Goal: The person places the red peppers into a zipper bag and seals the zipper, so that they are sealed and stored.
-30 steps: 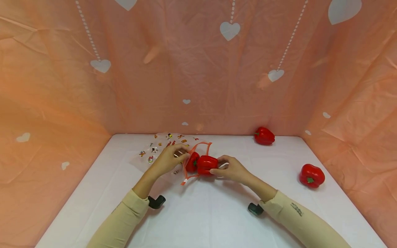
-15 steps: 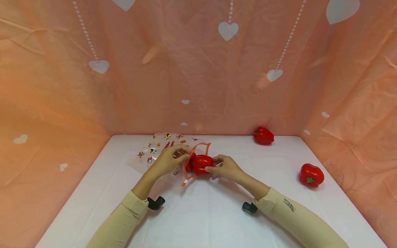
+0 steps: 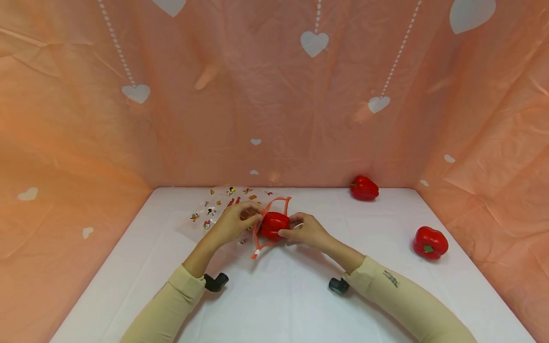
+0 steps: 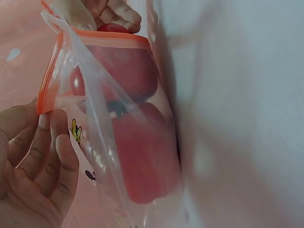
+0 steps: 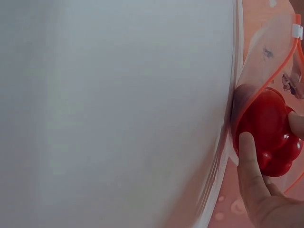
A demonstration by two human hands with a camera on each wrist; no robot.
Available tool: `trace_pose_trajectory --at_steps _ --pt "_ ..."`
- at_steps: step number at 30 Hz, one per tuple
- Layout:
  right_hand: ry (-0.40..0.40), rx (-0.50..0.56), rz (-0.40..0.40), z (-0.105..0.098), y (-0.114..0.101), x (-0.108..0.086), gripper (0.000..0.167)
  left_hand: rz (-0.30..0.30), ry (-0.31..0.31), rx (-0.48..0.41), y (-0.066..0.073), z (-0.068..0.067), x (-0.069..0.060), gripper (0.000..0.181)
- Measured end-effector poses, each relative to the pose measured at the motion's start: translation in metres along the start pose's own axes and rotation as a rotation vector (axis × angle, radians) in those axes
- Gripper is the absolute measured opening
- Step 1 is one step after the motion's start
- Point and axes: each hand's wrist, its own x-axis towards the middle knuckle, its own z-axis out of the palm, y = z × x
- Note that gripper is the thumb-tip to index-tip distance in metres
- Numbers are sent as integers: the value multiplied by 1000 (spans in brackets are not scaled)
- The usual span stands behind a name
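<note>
A clear zip bag (image 3: 212, 216) with an orange zip edge and printed cartoon figures lies on the table, its mouth spread toward the right. The left hand (image 3: 236, 223) pinches the orange edge between thumb and fingers. In the mouth sits a red bell pepper (image 3: 275, 226), gripped by the right hand (image 3: 308, 232) at its outer end. Through the film, the left wrist view shows a second red bell pepper (image 4: 145, 164) deeper inside, touching or nearly touching the first. In the right wrist view, a thumb and finger press on the held pepper (image 5: 266, 123).
Another red bell pepper (image 3: 364, 188) lies at the table's back right, and one more bell pepper (image 3: 431, 243) near the right edge. Peach curtains (image 3: 274, 95) with white hearts close in the white table (image 3: 274, 300) at the back and sides.
The right hand has moved left and pushed its pepper into the bag's mouth, hiding the inner pepper from the head view. The left hand keeps its hold on the edge.
</note>
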Motion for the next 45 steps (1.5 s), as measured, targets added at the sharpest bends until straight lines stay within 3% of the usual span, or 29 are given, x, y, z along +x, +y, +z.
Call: trace_pose_trajectory --at_steps 10,28,45 --pt "24 -71 -70 9 -3 6 47 22 6 0 -1 -2 1 17" --pt "70 -257 -137 19 -8 15 56 -14 11 -3 4 -4 -3 21" --pt "50 -282 -155 27 -11 20 49 -12 11 -26 3 -5 -1 20"
